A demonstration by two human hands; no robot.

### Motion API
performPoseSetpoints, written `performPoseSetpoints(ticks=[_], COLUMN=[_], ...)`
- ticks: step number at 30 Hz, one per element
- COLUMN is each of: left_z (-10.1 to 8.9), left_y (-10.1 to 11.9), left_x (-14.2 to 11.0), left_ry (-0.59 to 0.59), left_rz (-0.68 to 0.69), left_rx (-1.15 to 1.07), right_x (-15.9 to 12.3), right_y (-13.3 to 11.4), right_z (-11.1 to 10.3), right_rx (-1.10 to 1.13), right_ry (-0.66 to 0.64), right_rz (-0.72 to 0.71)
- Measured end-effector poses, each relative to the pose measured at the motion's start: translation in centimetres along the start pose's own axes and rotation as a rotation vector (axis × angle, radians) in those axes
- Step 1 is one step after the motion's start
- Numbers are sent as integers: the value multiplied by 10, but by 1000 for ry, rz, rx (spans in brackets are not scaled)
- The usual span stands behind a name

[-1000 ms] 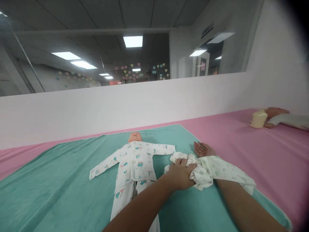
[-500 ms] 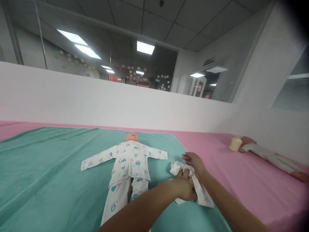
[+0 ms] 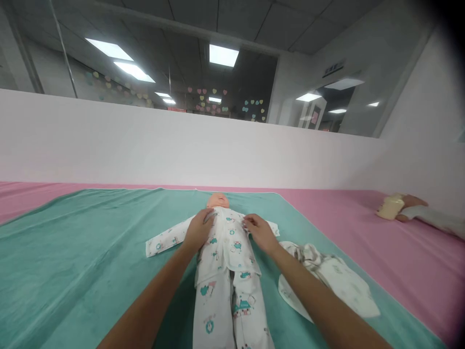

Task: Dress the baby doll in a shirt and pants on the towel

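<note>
Cream bottle [image 3: 389, 207], pink mat [image 3: 337, 271], hands [image 3: 198, 231] [image 3: 261, 233] on pajamas [image 3: 225, 257]

Baby doll [image 3: 218, 200] lies face-up, arms spread, in white printed pajamas [image 3: 228, 252]; crumpled white cloth [image 3: 345, 286] just beside;

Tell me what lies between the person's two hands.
In the head view, the white printed baby outfit on the doll lies between the left hand and the right hand.
</note>
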State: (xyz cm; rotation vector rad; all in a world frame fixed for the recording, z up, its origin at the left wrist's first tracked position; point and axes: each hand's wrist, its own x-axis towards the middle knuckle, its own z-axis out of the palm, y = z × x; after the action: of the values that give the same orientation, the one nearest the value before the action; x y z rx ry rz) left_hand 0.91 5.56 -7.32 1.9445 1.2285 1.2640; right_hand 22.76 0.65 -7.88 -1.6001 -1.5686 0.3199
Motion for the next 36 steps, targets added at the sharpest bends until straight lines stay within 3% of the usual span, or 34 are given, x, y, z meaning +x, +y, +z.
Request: performPoseSetpoints(ticks=[3,6,10,17,23,36], left_z=[2,6,8,19,33,32], left_y=[-20,-24,-21,-20,-20,-22], left_x=[5,7,9,21,20,17], left_ry=[-94,-141,-152,-146,-68,-80], left_rz=[40,68,68,73,65,43], left_rx=[0,1,13,142,219,269], right_x=[24,41,52,54,53,64], right_y=[-32,-44,-42,-42,-33,-24], right_z=[43,59,60,63,63,66], right_rx=[-48,-118,-204,-297,-269,-194], right_ry=[4,-43,-105,-83,-63,-72], right_rz=[-64,-43,-3,-44,-62,44])
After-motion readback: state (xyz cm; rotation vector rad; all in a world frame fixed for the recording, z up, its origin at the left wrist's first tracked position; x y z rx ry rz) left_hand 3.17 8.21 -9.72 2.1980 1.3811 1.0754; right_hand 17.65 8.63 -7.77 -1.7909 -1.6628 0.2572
